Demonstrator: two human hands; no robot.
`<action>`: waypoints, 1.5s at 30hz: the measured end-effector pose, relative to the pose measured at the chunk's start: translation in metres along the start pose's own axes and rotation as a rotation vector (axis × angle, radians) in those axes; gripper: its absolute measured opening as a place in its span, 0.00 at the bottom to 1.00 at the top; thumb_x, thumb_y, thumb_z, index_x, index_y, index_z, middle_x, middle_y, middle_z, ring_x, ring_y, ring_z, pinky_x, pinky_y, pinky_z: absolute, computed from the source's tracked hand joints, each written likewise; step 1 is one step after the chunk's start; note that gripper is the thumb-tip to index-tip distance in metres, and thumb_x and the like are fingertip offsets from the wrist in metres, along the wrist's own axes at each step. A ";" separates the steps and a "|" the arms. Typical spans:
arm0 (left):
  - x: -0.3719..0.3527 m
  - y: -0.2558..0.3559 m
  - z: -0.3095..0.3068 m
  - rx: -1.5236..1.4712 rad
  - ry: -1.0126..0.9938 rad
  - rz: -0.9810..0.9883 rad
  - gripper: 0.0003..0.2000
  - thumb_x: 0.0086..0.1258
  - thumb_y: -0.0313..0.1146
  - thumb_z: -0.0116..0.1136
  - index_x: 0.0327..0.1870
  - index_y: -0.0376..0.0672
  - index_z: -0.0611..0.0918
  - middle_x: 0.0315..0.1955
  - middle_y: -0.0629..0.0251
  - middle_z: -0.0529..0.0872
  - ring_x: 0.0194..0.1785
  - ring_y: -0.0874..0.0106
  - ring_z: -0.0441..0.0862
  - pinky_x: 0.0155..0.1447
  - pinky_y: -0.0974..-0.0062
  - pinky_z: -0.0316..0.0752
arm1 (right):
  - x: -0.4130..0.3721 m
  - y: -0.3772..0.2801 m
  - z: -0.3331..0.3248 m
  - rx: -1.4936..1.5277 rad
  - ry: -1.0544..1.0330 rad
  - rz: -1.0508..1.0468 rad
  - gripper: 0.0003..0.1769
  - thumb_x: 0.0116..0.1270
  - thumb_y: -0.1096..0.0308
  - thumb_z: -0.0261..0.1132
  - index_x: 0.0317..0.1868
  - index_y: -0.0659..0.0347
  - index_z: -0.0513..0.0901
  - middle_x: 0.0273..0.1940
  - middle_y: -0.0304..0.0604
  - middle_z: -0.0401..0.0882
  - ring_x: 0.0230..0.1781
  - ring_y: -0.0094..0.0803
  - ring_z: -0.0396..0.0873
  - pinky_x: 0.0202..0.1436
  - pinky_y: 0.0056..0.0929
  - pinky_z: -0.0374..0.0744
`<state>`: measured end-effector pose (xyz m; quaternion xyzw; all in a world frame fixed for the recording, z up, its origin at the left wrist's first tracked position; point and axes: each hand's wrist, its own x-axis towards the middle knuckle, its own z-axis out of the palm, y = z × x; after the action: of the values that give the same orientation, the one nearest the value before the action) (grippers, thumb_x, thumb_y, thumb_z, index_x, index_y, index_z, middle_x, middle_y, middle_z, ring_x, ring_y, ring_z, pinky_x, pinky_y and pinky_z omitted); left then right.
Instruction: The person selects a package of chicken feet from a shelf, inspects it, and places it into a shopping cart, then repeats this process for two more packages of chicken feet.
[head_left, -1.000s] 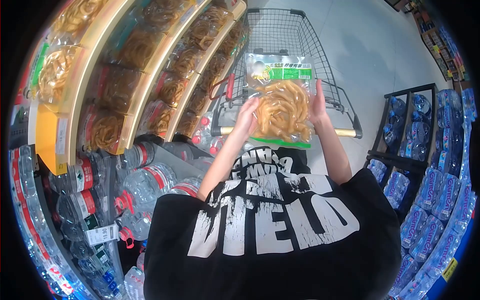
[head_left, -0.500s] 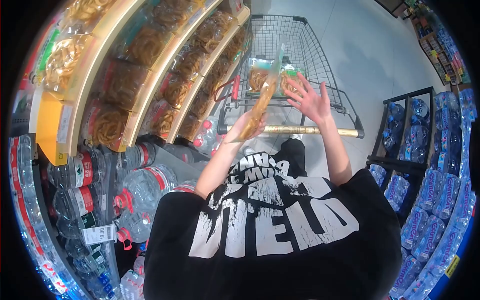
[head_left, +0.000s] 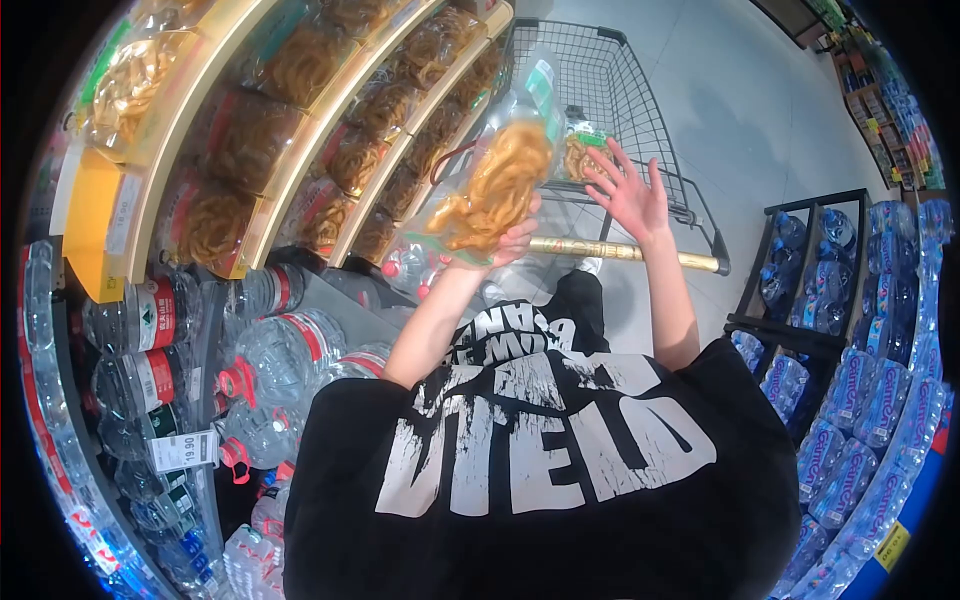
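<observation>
My left hand [head_left: 505, 247] grips a clear plastic bag of golden-brown twisted snacks [head_left: 500, 180] along its lower right edge. The bag is tilted with its broad face toward me and hides part of the shopping cart [head_left: 640, 90]. My right hand [head_left: 632, 200] is raised above the cart's gold handle bar [head_left: 625, 250], fingers spread, holding nothing. Beyond that hand, inside the cart, lies another bag of snacks [head_left: 580, 152] with a green label, partly covered by my fingers.
On the left, tilted shelves [head_left: 265, 170] hold rows of similar snack bags. Large water bottles [head_left: 275, 365] with red caps are below them, near a price tag [head_left: 183, 451]. Shrink-wrapped water packs [head_left: 845, 475] line the right side, beside a black rack [head_left: 810, 260] of bottles.
The bag in my left hand has turned from edge-on to face me and shifted slightly left. It now blocks one of the bags in the cart. My right hand stays spread.
</observation>
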<state>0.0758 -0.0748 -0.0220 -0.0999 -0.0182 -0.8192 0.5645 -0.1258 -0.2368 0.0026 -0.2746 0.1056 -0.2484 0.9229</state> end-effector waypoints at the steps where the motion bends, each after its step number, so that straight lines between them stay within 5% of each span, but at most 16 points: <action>1: 0.001 0.000 0.004 0.024 -0.046 -0.027 0.31 0.64 0.58 0.51 0.46 0.31 0.68 0.18 0.60 0.70 0.16 0.74 0.69 0.18 0.83 0.65 | 0.000 0.000 0.000 -0.001 0.000 0.003 0.42 0.66 0.35 0.48 0.71 0.53 0.53 0.70 0.53 0.52 0.66 0.48 0.61 0.66 0.45 0.64; 11: -0.006 -0.003 -0.005 -0.053 -0.147 -0.023 0.28 0.64 0.54 0.52 0.45 0.33 0.68 0.16 0.63 0.70 0.16 0.76 0.70 0.16 0.86 0.63 | -0.001 0.001 0.004 0.001 0.014 0.007 0.43 0.65 0.36 0.50 0.72 0.54 0.51 0.71 0.53 0.52 0.67 0.48 0.61 0.66 0.46 0.64; 17: -0.010 -0.003 -0.006 0.088 -0.117 0.030 0.26 0.67 0.48 0.52 0.54 0.34 0.66 0.23 0.59 0.73 0.18 0.76 0.71 0.20 0.88 0.67 | -0.002 0.003 0.006 0.001 -0.017 0.046 0.44 0.65 0.37 0.50 0.72 0.55 0.49 0.71 0.52 0.52 0.66 0.47 0.61 0.66 0.45 0.64; 19: -0.010 -0.002 -0.003 0.451 0.224 0.199 0.22 0.71 0.45 0.48 0.58 0.38 0.67 0.35 0.58 0.79 0.30 0.73 0.81 0.32 0.83 0.78 | -0.002 0.002 0.003 -0.009 -0.024 0.059 0.45 0.65 0.36 0.50 0.72 0.55 0.49 0.71 0.52 0.52 0.66 0.47 0.61 0.66 0.44 0.64; 20: -0.005 -0.002 0.003 0.450 0.224 0.199 0.22 0.71 0.45 0.48 0.58 0.38 0.67 0.35 0.58 0.79 0.30 0.73 0.81 0.32 0.83 0.78 | -0.001 0.003 -0.002 0.030 -0.072 0.084 0.45 0.64 0.36 0.51 0.72 0.56 0.50 0.70 0.51 0.54 0.67 0.47 0.61 0.66 0.45 0.64; 22: 0.007 0.001 0.018 0.699 0.626 0.384 0.21 0.74 0.43 0.46 0.63 0.44 0.64 0.50 0.59 0.76 0.40 0.70 0.82 0.43 0.77 0.80 | -0.002 0.005 -0.007 0.069 -0.121 0.109 0.46 0.64 0.35 0.52 0.72 0.57 0.50 0.70 0.51 0.55 0.67 0.47 0.61 0.67 0.45 0.64; 23: 0.002 0.004 0.020 0.771 0.590 0.345 0.20 0.74 0.41 0.46 0.63 0.47 0.64 0.56 0.61 0.72 0.48 0.69 0.81 0.44 0.77 0.81 | -0.004 0.006 -0.007 0.111 -0.039 0.131 0.46 0.64 0.36 0.52 0.72 0.57 0.50 0.70 0.50 0.55 0.66 0.45 0.62 0.67 0.44 0.63; 26: -0.003 0.011 0.019 1.108 0.681 0.177 0.19 0.74 0.41 0.46 0.63 0.49 0.64 0.56 0.62 0.72 0.45 0.71 0.82 0.39 0.72 0.82 | -0.006 0.007 -0.011 0.026 0.045 0.188 0.47 0.64 0.36 0.52 0.72 0.58 0.49 0.69 0.49 0.56 0.66 0.42 0.63 0.68 0.41 0.62; 34: -0.008 0.011 0.022 1.063 0.657 0.219 0.22 0.74 0.46 0.45 0.63 0.45 0.66 0.57 0.63 0.72 0.44 0.72 0.82 0.39 0.75 0.82 | -0.001 0.012 -0.033 -0.095 -0.056 0.246 0.41 0.66 0.41 0.53 0.70 0.60 0.54 0.66 0.48 0.62 0.61 0.38 0.69 0.61 0.35 0.71; 40: -0.010 0.020 0.013 1.135 0.508 -0.020 0.31 0.73 0.58 0.33 0.69 0.45 0.60 0.65 0.56 0.65 0.49 0.69 0.81 0.45 0.75 0.79 | 0.001 0.021 -0.009 -0.205 0.279 0.199 0.27 0.72 0.53 0.50 0.62 0.64 0.65 0.57 0.47 0.73 0.54 0.31 0.76 0.55 0.31 0.76; 45: -0.007 0.018 0.023 1.070 0.581 0.043 0.40 0.67 0.69 0.20 0.68 0.44 0.60 0.55 0.49 0.74 0.46 0.57 0.82 0.47 0.69 0.79 | 0.002 0.029 0.002 -0.181 0.357 0.132 0.25 0.74 0.55 0.47 0.62 0.65 0.66 0.55 0.46 0.75 0.54 0.32 0.76 0.56 0.32 0.75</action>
<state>0.0981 -0.0719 -0.0025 0.4247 -0.2705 -0.6788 0.5345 -0.1118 -0.2161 -0.0118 -0.3006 0.3073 -0.2217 0.8753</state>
